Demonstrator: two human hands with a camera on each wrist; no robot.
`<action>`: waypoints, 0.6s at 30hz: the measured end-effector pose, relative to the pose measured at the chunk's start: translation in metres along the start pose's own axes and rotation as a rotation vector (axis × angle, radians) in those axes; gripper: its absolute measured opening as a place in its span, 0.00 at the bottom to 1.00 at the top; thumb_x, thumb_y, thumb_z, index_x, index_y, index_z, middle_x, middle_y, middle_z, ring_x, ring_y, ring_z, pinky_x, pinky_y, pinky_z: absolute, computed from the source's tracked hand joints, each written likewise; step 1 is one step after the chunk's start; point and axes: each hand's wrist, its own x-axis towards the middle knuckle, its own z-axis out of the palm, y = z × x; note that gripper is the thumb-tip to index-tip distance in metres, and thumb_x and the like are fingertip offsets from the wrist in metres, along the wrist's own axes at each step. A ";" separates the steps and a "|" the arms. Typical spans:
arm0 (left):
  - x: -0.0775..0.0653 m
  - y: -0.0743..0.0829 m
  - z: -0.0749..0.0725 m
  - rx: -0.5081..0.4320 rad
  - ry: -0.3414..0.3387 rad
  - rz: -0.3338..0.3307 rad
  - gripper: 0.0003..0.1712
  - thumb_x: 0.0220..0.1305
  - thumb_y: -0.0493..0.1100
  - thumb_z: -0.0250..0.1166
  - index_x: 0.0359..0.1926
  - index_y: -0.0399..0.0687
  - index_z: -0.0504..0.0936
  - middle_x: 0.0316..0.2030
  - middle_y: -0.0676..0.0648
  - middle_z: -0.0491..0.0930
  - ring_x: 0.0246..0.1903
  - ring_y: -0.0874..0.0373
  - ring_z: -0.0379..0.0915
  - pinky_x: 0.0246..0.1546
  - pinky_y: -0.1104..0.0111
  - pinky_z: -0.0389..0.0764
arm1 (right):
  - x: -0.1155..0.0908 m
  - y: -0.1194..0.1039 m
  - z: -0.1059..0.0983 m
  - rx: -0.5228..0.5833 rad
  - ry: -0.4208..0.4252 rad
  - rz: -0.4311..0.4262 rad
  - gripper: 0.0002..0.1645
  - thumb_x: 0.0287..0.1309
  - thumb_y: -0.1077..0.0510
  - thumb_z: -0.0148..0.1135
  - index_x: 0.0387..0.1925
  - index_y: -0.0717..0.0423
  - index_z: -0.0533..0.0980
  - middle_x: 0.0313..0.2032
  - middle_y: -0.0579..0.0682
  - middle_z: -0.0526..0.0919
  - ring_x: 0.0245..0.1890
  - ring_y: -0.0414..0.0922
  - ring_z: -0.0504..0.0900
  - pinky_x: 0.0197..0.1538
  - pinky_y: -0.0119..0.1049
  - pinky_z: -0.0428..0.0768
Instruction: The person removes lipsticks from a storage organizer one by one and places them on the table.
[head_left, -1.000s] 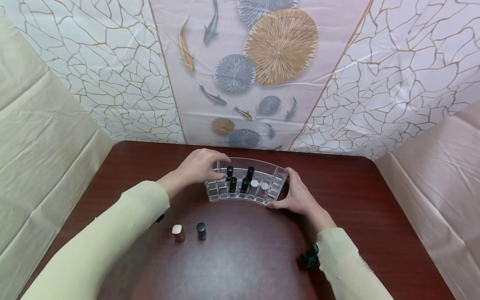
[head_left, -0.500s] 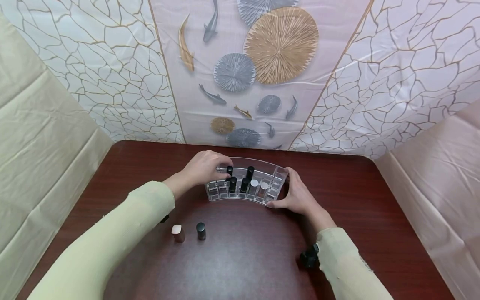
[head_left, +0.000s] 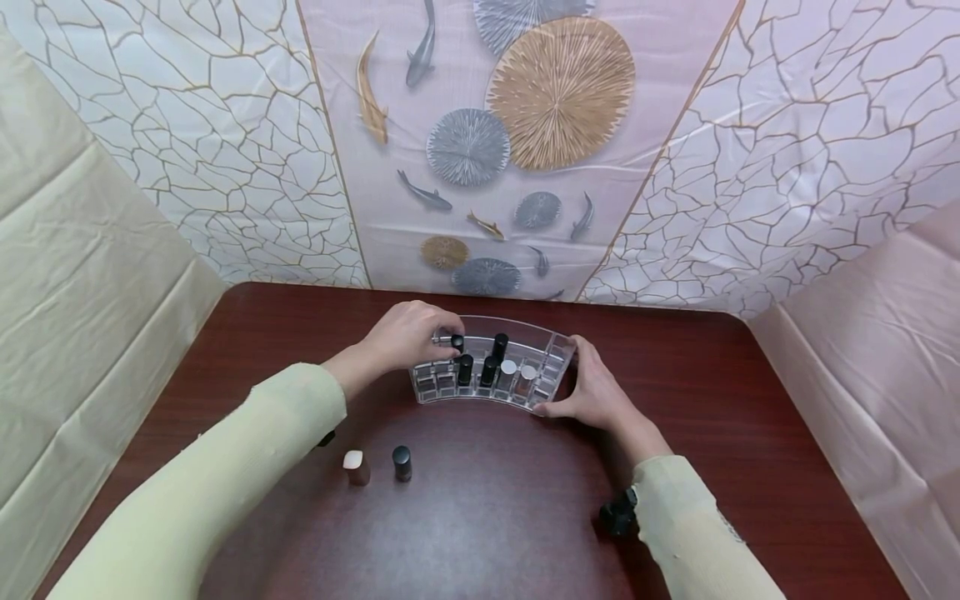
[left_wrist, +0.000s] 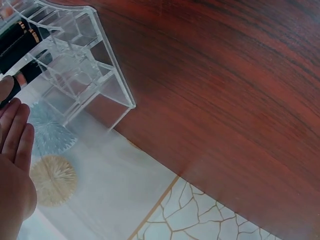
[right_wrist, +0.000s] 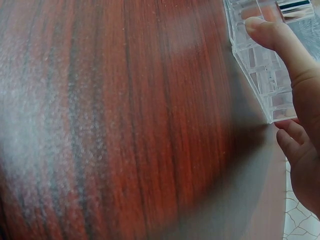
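A clear acrylic lipstick organizer point(head_left: 517, 327), curved and tiered, stands near the back of the table. At its left part, my left hand point(head_left: 405, 335) pinches a black-capped lipstick point(head_left: 457, 342) in a rear row; in the left wrist view this lipstick point(left_wrist: 32, 71) sits partly inside a slot, between thumb and fingers. My right hand point(head_left: 595, 390) grips the organizer's right end, with the thumb at the front edge and fingers behind. Along the front stand black lipsticks point(head_left: 465, 372) and two silver-topped tubes point(head_left: 507, 372). Another black lipstick point(head_left: 500, 347) stands farther back.
On the table point(head_left: 465, 492), left of centre, a brown lipstick with a pale top point(head_left: 357, 468) and a dark green-black lipstick point(head_left: 402, 463) stand upright. A patterned cloth point(head_left: 465, 233) hangs behind the table's rear edge, with beige panels point(head_left: 82, 275) at both sides.
My left hand has shifted slightly right, its thumb and fingers drawing in on the black-capped lipstick. That lipstick's top has moved slightly left. My right hand stays on the organizer.
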 end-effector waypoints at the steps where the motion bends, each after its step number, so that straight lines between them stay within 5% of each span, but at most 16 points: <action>1: 0.000 0.001 -0.002 -0.002 -0.002 0.001 0.10 0.62 0.47 0.80 0.44 0.54 0.91 0.39 0.56 0.91 0.33 0.57 0.84 0.36 0.58 0.83 | 0.000 0.000 0.000 0.000 -0.002 0.002 0.76 0.33 0.41 0.92 0.74 0.69 0.56 0.66 0.69 0.68 0.67 0.63 0.71 0.71 0.60 0.71; 18: -0.012 0.011 -0.036 0.018 0.000 0.016 0.10 0.63 0.45 0.79 0.45 0.55 0.91 0.39 0.57 0.90 0.34 0.56 0.85 0.37 0.56 0.83 | 0.000 -0.002 0.000 0.000 0.001 0.011 0.77 0.33 0.41 0.92 0.75 0.68 0.56 0.66 0.69 0.68 0.67 0.62 0.71 0.71 0.60 0.71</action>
